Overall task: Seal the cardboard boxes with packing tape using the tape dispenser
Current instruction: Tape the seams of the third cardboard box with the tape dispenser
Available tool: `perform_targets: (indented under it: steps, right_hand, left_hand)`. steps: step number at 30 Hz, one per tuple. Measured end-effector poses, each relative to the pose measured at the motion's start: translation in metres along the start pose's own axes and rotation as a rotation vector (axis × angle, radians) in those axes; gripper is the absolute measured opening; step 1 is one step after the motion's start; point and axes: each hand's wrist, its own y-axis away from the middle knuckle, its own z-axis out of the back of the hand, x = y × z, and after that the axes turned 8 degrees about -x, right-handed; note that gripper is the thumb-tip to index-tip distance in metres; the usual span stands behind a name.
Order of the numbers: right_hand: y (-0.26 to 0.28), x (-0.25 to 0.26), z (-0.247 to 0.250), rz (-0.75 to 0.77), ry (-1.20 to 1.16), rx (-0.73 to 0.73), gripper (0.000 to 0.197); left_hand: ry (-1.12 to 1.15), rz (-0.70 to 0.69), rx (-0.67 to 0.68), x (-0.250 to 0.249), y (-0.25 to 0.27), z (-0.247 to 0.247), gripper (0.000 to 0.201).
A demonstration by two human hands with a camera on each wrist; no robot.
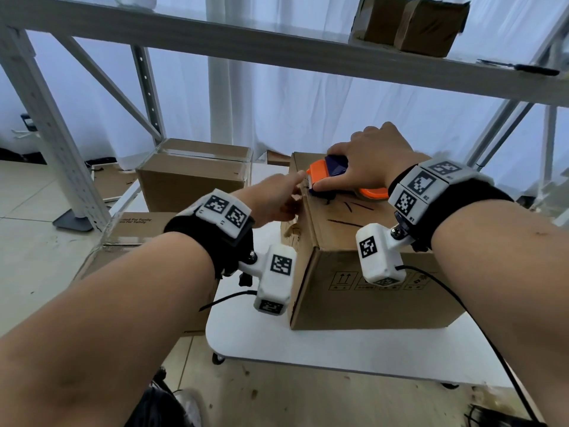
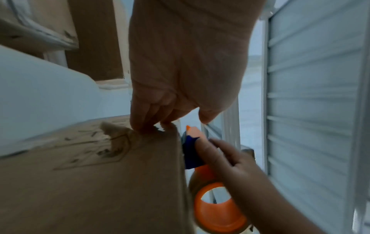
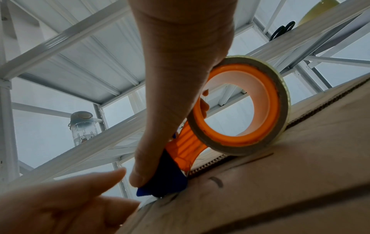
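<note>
A brown cardboard box (image 1: 354, 285) stands on a white table (image 1: 308, 349). My right hand (image 1: 331, 166) grips the orange and blue tape dispenser (image 1: 317, 172), which lies on the box's top at its left edge. Its blue head (image 3: 166, 182) touches the top edge, over the seam between the flaps, and the tape roll (image 3: 280, 88) rests on the cardboard. My left hand (image 1: 289, 192) is at the box's upper left side. Its index finger points at the dispenser's tip, and the other fingertips (image 2: 144, 126) press on the side panel (image 2: 100, 182) by the edge.
A second closed box (image 1: 194, 177) stands behind on the left, and a printed carton (image 1: 135, 229) lies lower left. A white rack leg (image 1: 61, 149) rises at the left. The shelf above carries small boxes (image 1: 412, 26) and a black tool (image 1: 523, 69). A bottle (image 3: 84, 128) stands on a shelf.
</note>
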Motion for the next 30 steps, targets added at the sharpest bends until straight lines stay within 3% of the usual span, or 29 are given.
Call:
perform_targets:
  steps: [3, 7, 9, 12, 15, 20, 25, 28, 30]
  right_hand:
    - [0.0, 0.0, -0.001, -0.007, -0.003, -0.009, 0.091]
    - [0.0, 0.0, 0.0, -0.013, -0.001, 0.001, 0.092]
    - [0.0, 0.0, 0.001, -0.012, 0.001, 0.009, 0.093]
    - [-0.001, 0.001, 0.001, -0.007, 0.004, 0.012, 0.092]
    - [-0.002, 0.0, 0.002, -0.001, 0.006, 0.018, 0.09]
    - [-0.005, -0.007, 0.008, 0.072, -0.041, 0.085, 0.09]
    - [-0.01, -0.014, 0.012, 0.157, -0.012, 0.122, 0.089]
    - [-0.013, -0.016, 0.01, 0.179, -0.036, 0.087, 0.078]
    - [-0.014, -0.017, 0.009, 0.191, -0.039, 0.071, 0.076]
  left_hand:
    - [0.092, 0.0, 0.003, 0.0, 0.001, -0.008, 0.042]
    - [0.383, -0.063, -0.15, -0.019, -0.002, 0.002, 0.035]
    - [0.383, -0.084, -0.151, -0.019, -0.002, 0.004, 0.033]
    - [0.038, -0.167, -0.107, -0.006, -0.002, 0.0, 0.027]
    - [-0.338, -0.32, -0.007, 0.002, -0.005, 0.0, 0.053]
    - [-0.503, -0.365, 0.117, -0.001, -0.011, 0.008, 0.071]
    - [-0.811, -0.416, 0.06, 0.004, -0.033, 0.01, 0.099]
    - [-0.726, -0.453, -0.011, 0.009, -0.042, 0.008, 0.096]
    - [-0.679, -0.49, -0.039, 0.012, -0.041, 0.008, 0.082]
